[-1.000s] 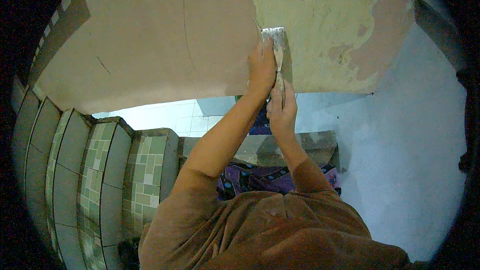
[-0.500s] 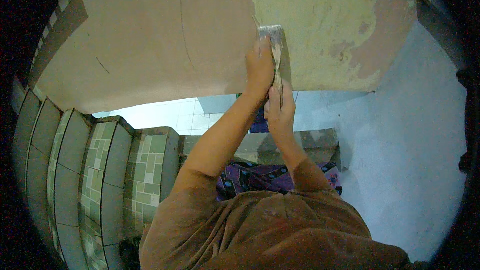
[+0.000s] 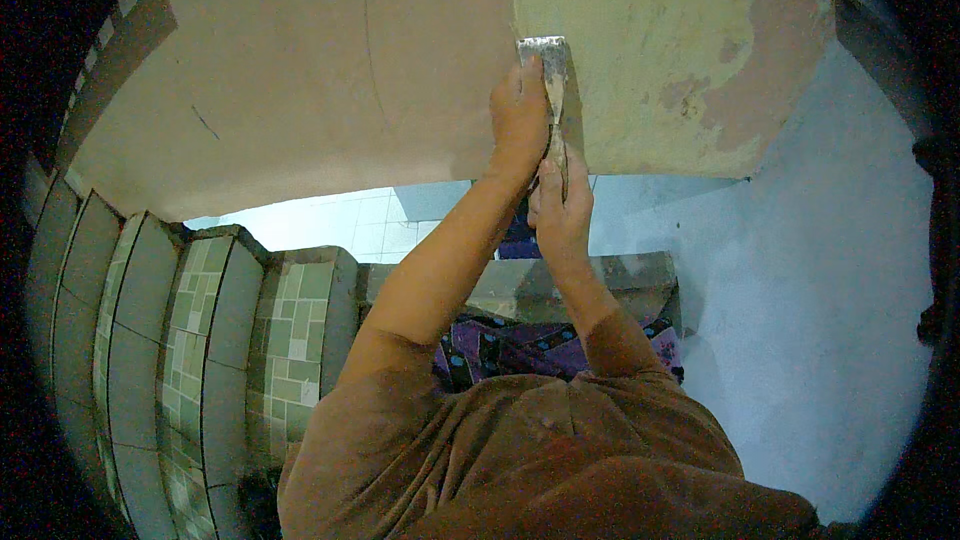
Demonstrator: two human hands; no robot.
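Note:
A scraper (image 3: 556,105) with a flat metal blade and a narrow handle lies against the wall (image 3: 440,70), blade end up. Around its handle my right hand (image 3: 563,212) is closed. My left hand (image 3: 517,130) grips it higher up, with fingers pressed on the blade. The blade's edge meets the wall close to the border between a pinkish-beige surface on the left and a patchy yellowish surface (image 3: 640,70) on the right. Part of the handle is hidden by my hands.
Tiled stairs (image 3: 290,340) rise at the left. A concrete ledge (image 3: 630,275) runs in front of my body, above purple patterned cloth (image 3: 520,348). A pale blue wall (image 3: 810,340) stands at the right, and white floor tiles (image 3: 350,225) show below the wall's lower edge.
Both hands and the scraper have shifted slightly upward along the wall. The grip of each hand looks the same.

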